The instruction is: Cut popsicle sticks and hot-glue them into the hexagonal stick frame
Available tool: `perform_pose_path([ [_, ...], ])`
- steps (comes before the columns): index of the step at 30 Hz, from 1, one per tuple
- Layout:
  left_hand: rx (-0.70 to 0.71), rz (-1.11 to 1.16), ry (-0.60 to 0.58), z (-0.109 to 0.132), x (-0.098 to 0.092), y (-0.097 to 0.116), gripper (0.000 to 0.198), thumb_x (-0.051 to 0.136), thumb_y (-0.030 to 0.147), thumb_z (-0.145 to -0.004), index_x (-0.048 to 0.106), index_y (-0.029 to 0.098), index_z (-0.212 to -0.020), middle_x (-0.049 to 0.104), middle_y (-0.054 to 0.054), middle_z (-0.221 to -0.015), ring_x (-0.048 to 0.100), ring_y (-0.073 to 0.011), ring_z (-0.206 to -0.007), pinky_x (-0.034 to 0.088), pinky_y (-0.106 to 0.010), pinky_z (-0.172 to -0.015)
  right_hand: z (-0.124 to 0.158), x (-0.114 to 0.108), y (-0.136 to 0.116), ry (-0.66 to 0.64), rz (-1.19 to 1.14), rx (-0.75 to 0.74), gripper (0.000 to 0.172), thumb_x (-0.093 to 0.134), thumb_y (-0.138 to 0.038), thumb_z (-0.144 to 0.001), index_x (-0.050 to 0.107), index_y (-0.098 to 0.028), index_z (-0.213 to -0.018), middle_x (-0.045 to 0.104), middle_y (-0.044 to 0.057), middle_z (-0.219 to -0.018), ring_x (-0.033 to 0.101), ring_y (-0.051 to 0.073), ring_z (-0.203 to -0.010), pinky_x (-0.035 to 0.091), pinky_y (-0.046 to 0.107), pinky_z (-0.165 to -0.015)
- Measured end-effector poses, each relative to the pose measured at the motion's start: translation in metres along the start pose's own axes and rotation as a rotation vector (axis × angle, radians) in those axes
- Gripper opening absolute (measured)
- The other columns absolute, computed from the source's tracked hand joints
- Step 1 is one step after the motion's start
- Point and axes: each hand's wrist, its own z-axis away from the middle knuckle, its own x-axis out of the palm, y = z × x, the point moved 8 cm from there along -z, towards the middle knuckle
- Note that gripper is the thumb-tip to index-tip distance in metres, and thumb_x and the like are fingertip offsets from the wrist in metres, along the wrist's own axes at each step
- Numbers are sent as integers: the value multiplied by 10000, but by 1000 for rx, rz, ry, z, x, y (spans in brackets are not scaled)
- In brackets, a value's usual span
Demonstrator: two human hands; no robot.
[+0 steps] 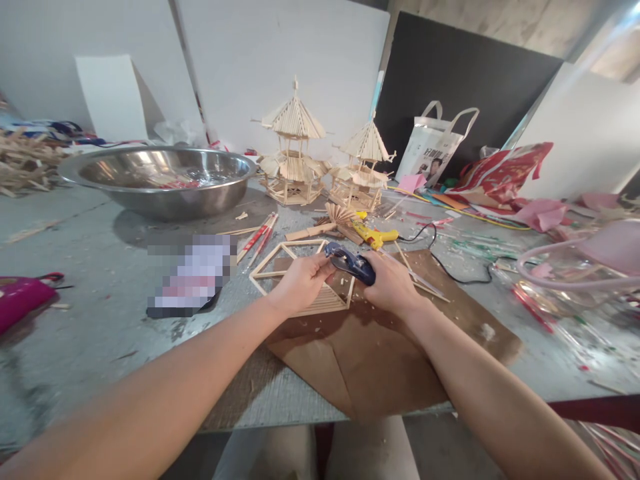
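Observation:
My right hand is wrapped round a dark blue hand cutter, whose jaws point left toward my left hand. The fingers of my left hand are pinched together right at the jaws. What they hold, if anything, is too small to make out. Beneath my left hand lies a many-sided frame of pale wooden sticks, its lower part filled with parallel sticks and partly covered by my hand. A brown sheet lies under both hands, with small wood bits on it.
Behind my hands are a yellow glue gun with a black cord and two stick pagodas. A steel basin and a blurred-out phone are at left. Plastic packets and a pink-handled object lie at right.

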Motion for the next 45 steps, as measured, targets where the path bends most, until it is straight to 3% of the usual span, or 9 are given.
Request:
perform_pose_path([
  [13, -25, 3, 23, -1, 1, -6, 327, 366, 315, -813, 438, 156, -536, 430, 32, -488, 409, -83, -491, 295, -197, -493, 1, -2, 1, 5, 39, 3, 293, 473, -301, -637, 535, -211, -908, 635, 45, -830, 567, 207, -761, 369, 270, -608],
  [22, -22, 7, 11, 0, 2, -4, 333, 352, 330, -809, 430, 154, -537, 419, 38, -482, 394, -77, -483, 302, -195, -497, -1, 0, 5, -30, 101, 102, 271, 477, -367, -660, 564, -234, -878, 646, 35, -804, 581, 209, -749, 356, 263, -588],
  [27, -78, 155, -21, -2, 5, -7, 316, 354, 381, -802, 516, 149, -662, 496, 28, -556, 420, -74, -483, 332, -194, -495, -3, -1, 16, -16, 142, 216, 271, 456, -355, -666, 548, -233, -891, 641, 40, -809, 587, 226, -740, 348, 274, -566],
  [30, -85, 161, 89, -4, -8, -7, 271, 432, 363, -764, 565, 140, -687, 527, 4, -654, 468, -94, -599, 358, -204, -565, -4, -4, 26, -7, 156, 273, 261, 455, -348, -661, 533, -226, -878, 633, 43, -818, 585, 233, -747, 344, 278, -560],
  [32, -141, 201, 140, -4, -13, -12, 251, 464, 362, -745, 571, 141, -695, 493, 19, -596, 450, -89, -572, 349, -203, -547, -4, -5, 30, -5, 158, 290, 260, 458, -346, -654, 523, -225, -875, 627, 44, -819, 582, 237, -747, 339, 280, -555],
  [35, -262, 397, 141, -3, -10, -23, 254, 481, 385, -735, 520, 144, -666, 417, 54, -490, 375, -59, -432, 310, -195, -445, -4, -6, 32, 12, 139, 286, 260, 463, -336, -648, 515, -223, -876, 619, 46, -819, 576, 238, -751, 334, 280, -550],
  [39, -316, 686, 144, -2, -2, -30, 253, 556, 387, -676, 479, 146, -674, 518, 29, -581, 424, -50, -422, 358, -201, -434, -3, -7, 30, 76, 82, 261, 292, 471, -350, -653, 508, -230, -917, 609, 46, -843, 564, 234, -776, 341, 283, -570],
  [45, -323, 683, 153, -3, -3, -31, 236, 581, 370, -652, 502, 149, -673, 529, 29, -586, 439, -51, -433, 379, -199, -437, -2, -8, 26, 150, 7, 180, 284, 491, -299, -652, 524, -215, -921, 593, 68, -865, 524, 235, -842, 363, 296, -631],
])
